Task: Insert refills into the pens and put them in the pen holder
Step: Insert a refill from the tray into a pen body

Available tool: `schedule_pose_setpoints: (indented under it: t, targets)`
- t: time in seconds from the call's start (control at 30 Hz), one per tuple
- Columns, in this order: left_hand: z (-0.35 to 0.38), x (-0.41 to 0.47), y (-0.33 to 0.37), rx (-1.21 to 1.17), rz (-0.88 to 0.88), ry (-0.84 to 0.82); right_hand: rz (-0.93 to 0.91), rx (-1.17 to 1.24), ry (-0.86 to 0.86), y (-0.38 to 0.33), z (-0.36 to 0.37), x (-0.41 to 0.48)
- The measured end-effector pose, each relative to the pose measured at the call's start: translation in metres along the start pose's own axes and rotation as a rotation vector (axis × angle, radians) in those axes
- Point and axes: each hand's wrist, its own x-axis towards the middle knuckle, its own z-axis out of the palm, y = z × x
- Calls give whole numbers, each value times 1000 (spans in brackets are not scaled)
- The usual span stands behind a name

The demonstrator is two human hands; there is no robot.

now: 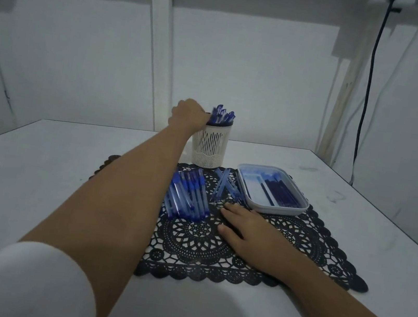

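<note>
My left grip (188,116) holds a pen (213,114) at the holder (211,145), twelve o'clock, already part filled. My right grip (253,236) lies open, flat on the mat (306,245). Loose pens (187,196) at ten and refills (281,194) at two remain.

Head camera looks forward and down over the table (34,180).

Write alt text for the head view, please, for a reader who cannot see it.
The person's left hand reaches the rim of a white pen holder holding blue pens, its fingers hidden. The right hand rests flat on a black lace mat, beside a pile of pens and a white tray of dark refills.
</note>
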Motion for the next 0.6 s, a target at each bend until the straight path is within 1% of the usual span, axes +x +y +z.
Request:
schedule_pose_setpoints:
  t: [0.07,0.2,0.3,0.37,0.43,0.6]
  targets:
    - [2,2,-6,38,11,-24,3,7,4,0,0,0]
    - [-15,-10,-8,-43,96,12,3,15,1,0,-1,-1]
    - [-34,-26,-13,-74,105,38,-2,16,4,0,0,0]
    - [-43,-43,-23,-54,101,10,-8,13,9,1,1,0]
    - [-48,-60,-37,19,70,-60,-10,9,14,0,1,0]
    - [-53,-94,-72,292,-50,-215,7,25,19,-1,0,0]
